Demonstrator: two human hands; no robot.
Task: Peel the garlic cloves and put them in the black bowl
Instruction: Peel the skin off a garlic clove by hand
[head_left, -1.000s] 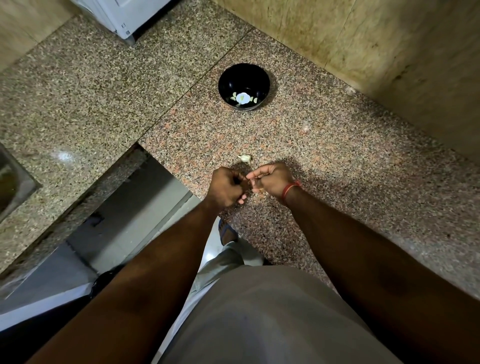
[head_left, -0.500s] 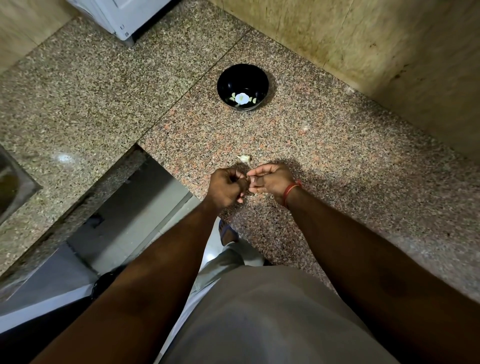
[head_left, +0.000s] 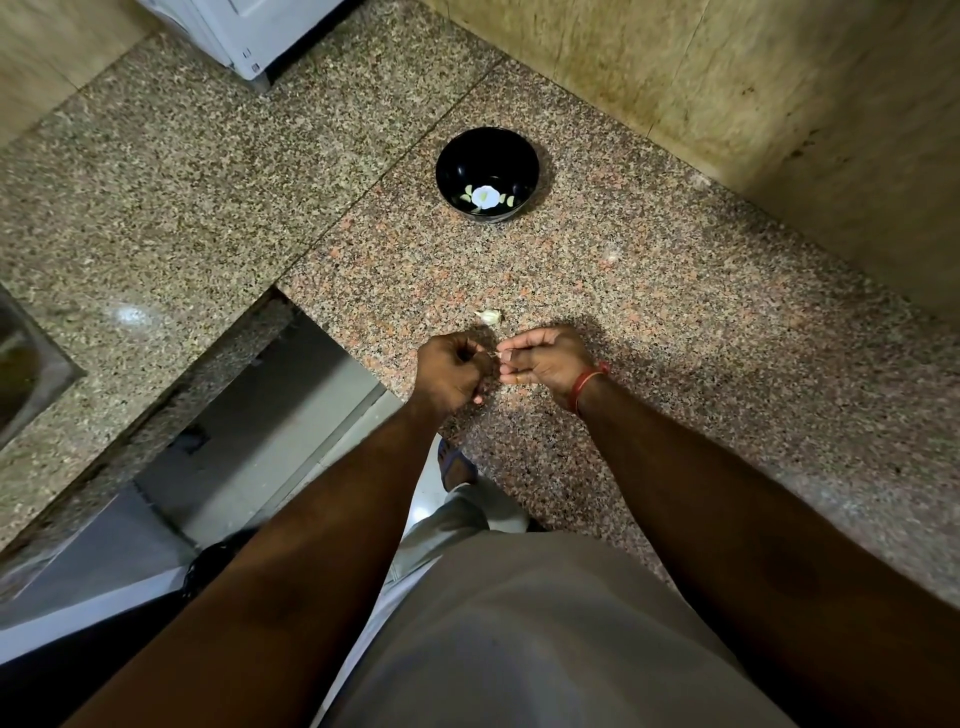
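A black bowl with a white flower painted inside stands on the granite counter, far from my hands. One loose garlic clove lies on the counter just beyond my fingers. My left hand and my right hand meet above the counter's near edge, fingertips pinched together on a small garlic clove that is mostly hidden between them. A red band circles my right wrist.
A white appliance stands at the far left corner. A steel sink sits at the left edge. The tiled wall rises behind the bowl. The counter is cut away to the left of my hands, with floor below.
My hands stay together on the clove with small finger movements; the left fist has turned slightly. The bowl and loose clove have not moved.
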